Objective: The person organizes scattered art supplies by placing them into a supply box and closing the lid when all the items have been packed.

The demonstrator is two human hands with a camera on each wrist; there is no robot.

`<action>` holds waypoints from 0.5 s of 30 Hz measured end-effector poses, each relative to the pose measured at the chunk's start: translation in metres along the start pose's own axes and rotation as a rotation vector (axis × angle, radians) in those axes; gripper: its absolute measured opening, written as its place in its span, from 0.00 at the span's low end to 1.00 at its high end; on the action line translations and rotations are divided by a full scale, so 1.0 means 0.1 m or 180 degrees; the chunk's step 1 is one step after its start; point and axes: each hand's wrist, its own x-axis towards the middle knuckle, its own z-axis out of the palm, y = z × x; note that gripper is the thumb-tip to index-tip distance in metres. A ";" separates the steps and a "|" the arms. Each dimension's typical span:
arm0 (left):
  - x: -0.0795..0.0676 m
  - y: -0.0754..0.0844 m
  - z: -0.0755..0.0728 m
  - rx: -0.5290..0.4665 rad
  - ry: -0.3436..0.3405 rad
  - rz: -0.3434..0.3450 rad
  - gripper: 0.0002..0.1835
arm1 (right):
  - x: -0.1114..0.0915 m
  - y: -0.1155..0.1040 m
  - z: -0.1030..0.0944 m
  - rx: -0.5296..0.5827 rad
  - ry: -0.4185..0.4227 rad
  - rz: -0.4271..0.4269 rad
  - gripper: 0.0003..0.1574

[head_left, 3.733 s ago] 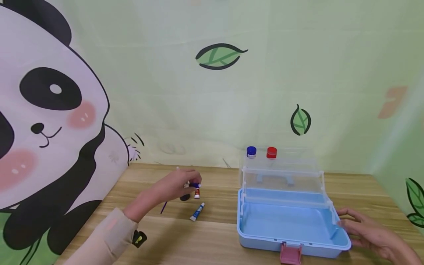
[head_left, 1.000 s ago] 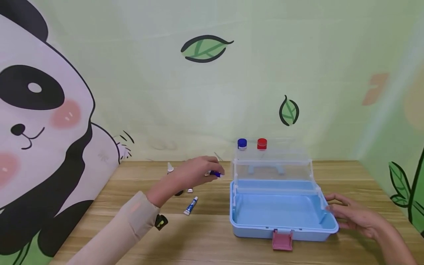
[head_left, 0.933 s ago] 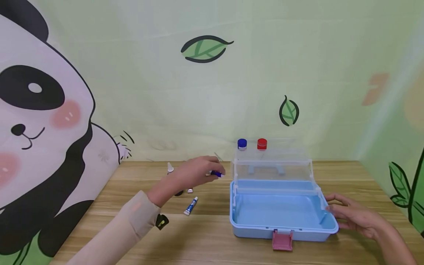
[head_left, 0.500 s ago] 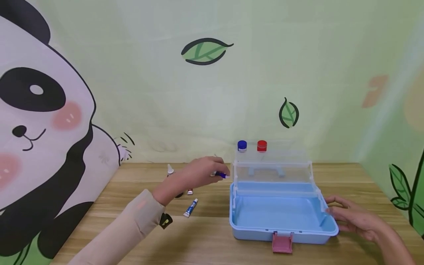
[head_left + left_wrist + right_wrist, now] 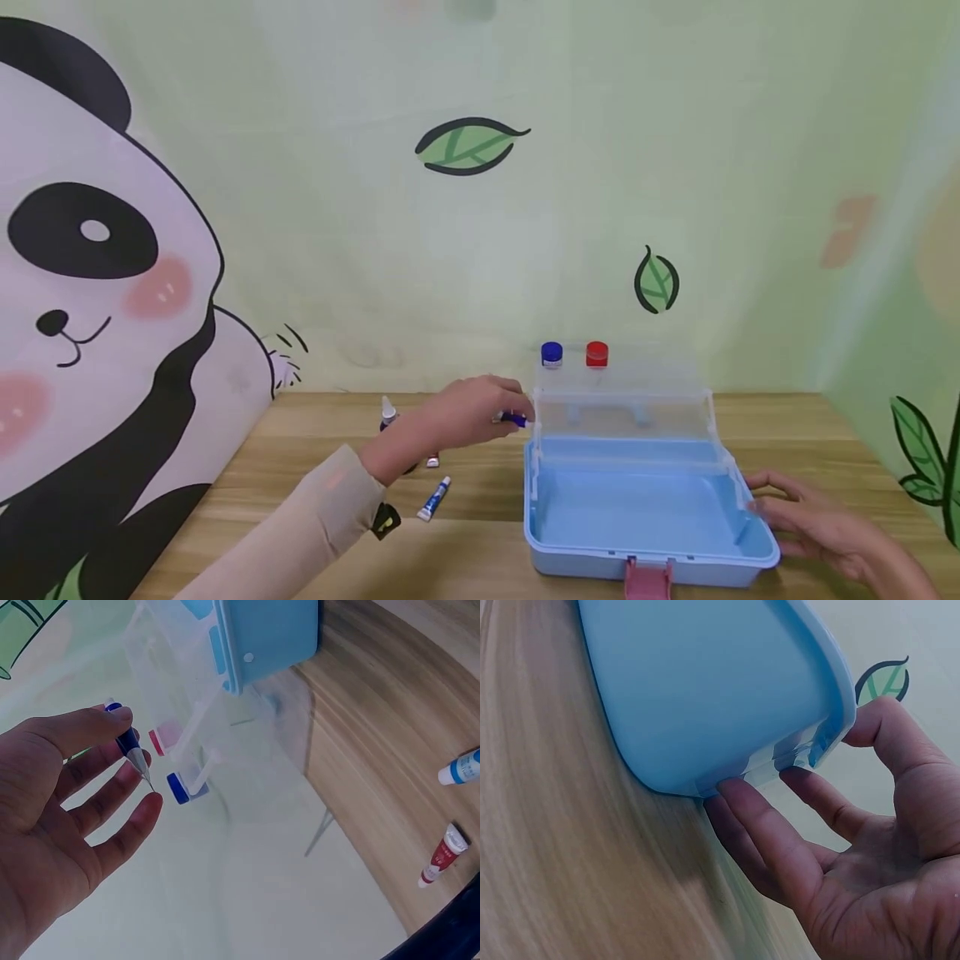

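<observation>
My left hand (image 5: 472,412) pinches a small dark blue paint tube (image 5: 127,739) between thumb and fingers, its white cap showing. In the head view this hand is at the left edge of the clear folding trays (image 5: 622,414) raised over a light blue storage box (image 5: 573,562). At the box's right end, my right hand (image 5: 832,529) grips the side, thumb hooked over the rim and fingertips against the outer wall in the right wrist view. A blue-lidded jar (image 5: 552,353) and a red-lidded jar (image 5: 597,354) stand on the uppermost clear tray.
On the wooden table (image 5: 337,500), left of the box, lie a blue and white paint tube (image 5: 434,500) and a red and white one (image 5: 442,859). A bottle with a white nozzle (image 5: 387,408) stands behind my left forearm. A pink latch (image 5: 648,579) hangs at the box's front.
My left hand has carried the dark blue paint tube rightward from beside the other tubes to the clear trays. My right hand keeps its place on the box. The head view has shifted slightly.
</observation>
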 end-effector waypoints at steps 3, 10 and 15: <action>0.04 0.03 -0.03 0.0047 0.0002 0.0030 0.12 | 0.00 0.02 -0.01 0.0035 0.0000 0.0014 0.15; 0.19 0.08 -0.12 0.0159 -0.0132 0.0107 0.13 | -0.02 0.01 0.01 0.0078 -0.0117 -0.0004 0.12; 0.31 0.10 -0.18 0.0262 -0.0163 0.0196 0.12 | -0.01 0.00 0.02 0.0095 -0.0082 0.0033 0.11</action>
